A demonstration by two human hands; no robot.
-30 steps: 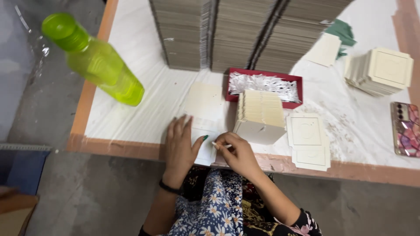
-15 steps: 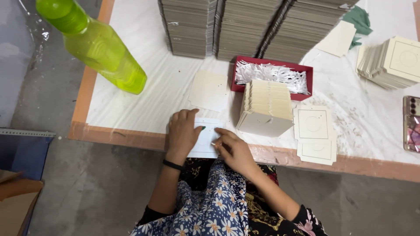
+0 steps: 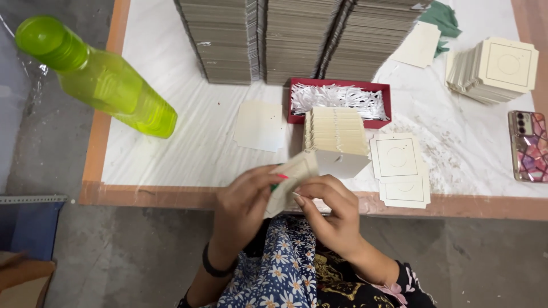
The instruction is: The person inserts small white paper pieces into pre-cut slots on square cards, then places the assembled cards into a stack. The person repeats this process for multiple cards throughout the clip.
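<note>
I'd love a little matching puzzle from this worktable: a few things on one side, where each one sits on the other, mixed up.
Things:
1. green bottle
2. red tray
3. phone
4. folded card

Places:
A. at the table's right edge
B. between the left hand and right hand
C. near the table's left edge, lying on its side
D. in front of the tall card stacks, full of white paper shreds

Pairs: 1-C, 2-D, 3-A, 4-B
</note>
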